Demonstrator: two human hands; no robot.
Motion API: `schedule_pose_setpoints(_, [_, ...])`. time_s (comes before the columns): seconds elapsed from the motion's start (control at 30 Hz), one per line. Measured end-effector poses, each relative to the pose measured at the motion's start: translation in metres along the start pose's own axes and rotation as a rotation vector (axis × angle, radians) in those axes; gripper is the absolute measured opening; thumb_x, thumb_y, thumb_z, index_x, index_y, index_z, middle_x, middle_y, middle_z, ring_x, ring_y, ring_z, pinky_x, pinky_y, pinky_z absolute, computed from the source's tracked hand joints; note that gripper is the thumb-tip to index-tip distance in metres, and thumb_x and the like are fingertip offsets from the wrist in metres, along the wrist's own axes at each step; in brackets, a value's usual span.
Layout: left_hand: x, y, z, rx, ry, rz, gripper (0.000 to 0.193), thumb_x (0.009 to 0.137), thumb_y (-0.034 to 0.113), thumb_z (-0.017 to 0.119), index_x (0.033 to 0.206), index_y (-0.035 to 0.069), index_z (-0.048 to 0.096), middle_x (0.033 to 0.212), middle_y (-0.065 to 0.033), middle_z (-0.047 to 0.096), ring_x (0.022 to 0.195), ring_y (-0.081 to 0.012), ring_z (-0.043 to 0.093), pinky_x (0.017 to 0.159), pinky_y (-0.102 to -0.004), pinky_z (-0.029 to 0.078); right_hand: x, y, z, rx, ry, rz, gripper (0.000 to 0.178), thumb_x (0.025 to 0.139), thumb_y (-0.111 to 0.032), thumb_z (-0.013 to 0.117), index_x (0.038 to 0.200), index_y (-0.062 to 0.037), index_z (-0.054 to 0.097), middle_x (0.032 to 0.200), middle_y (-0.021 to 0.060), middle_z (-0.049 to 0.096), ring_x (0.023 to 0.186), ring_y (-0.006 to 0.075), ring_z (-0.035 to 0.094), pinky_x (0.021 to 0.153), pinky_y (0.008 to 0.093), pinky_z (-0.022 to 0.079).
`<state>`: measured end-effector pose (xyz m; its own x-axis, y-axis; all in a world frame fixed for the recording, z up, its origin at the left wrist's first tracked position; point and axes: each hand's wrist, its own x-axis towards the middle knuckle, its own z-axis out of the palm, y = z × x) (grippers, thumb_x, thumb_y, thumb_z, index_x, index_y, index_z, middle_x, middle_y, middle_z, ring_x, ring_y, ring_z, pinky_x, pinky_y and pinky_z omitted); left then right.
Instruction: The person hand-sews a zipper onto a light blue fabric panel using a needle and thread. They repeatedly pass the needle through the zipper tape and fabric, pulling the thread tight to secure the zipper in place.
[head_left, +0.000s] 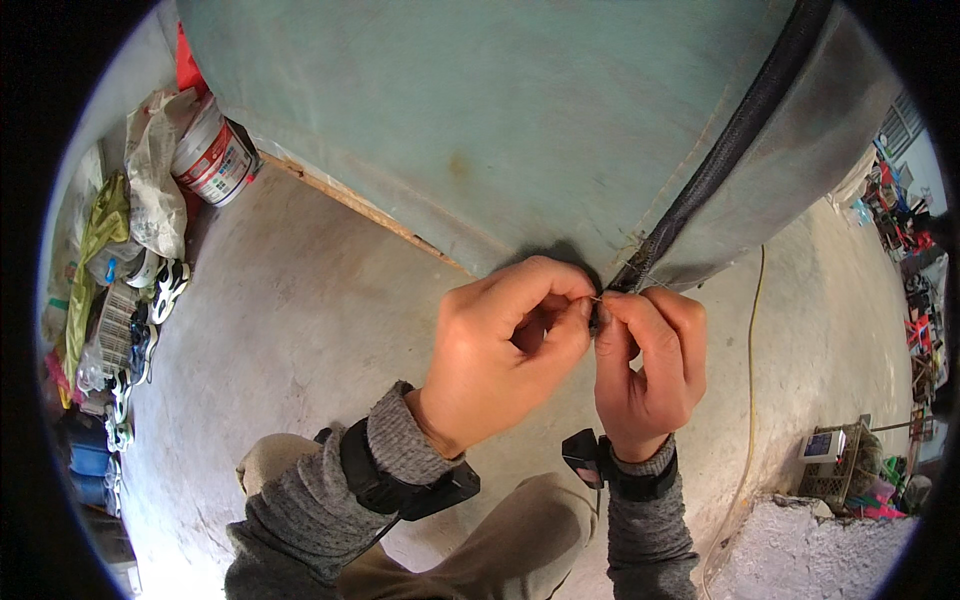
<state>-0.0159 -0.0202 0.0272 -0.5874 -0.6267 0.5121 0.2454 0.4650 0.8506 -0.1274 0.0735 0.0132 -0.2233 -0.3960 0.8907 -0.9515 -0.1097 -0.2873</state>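
My left hand (515, 345) and my right hand (655, 360) meet at the lower corner of a large grey-green panel (440, 120). Thumb and forefinger are pinched together on each hand, fingertips almost touching. A thin light strand (597, 298) shows between them; its ends are hidden by the fingers. Just above runs a black woven-looking strip (720, 150) along the panel's edge, its lower end at my fingertips. Frayed threads (632, 245) stick out beside the strip. To its right, a grey side face (790, 170) of the panelled object slants away.
A white and red bucket (215, 155) stands left of the panel, near plastic bags (155, 180) and several shoes (170, 285). A yellow cord (755, 370) crosses the concrete floor (330, 330) on the right. A filled crate (835, 470) sits lower right, by a rough pale block (810, 550).
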Motion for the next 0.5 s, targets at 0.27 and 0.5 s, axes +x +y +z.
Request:
schedule_pose_setpoints(0.27, [-0.0010,0.0037,0.0004,-0.082,-0.021,-0.126,0.005,0.090,-0.004,0.063,0.095,-0.003,0.064,0.076,0.0028,0.062,0.067,0.0010,0.053,0.055,-0.0155,0.042,-0.0005,0.0005,0.0041,0.074,0.047,0.019,0.026,0.075,0.006,0.074,0.099,-0.0029,0.067,0.086,0.0097,0.063,0.060,0.0178,0.059,0.048,0.0270,0.046])
schedule_pose_setpoints(0.5, [-0.0006,0.0010,0.0008,-0.046,-0.017,-0.076,0.007,0.092,-0.002,0.061,0.097,-0.005,0.066,0.077,0.0005,0.064,0.068,-0.0017,0.055,0.056,-0.0178,0.044,0.0008,-0.0064,0.0014,0.062,0.020,0.088,0.024,0.077,0.006,0.073,0.099,-0.0009,0.067,0.085,0.0087,0.063,0.056,0.0141,0.056,0.046,0.0254,0.044])
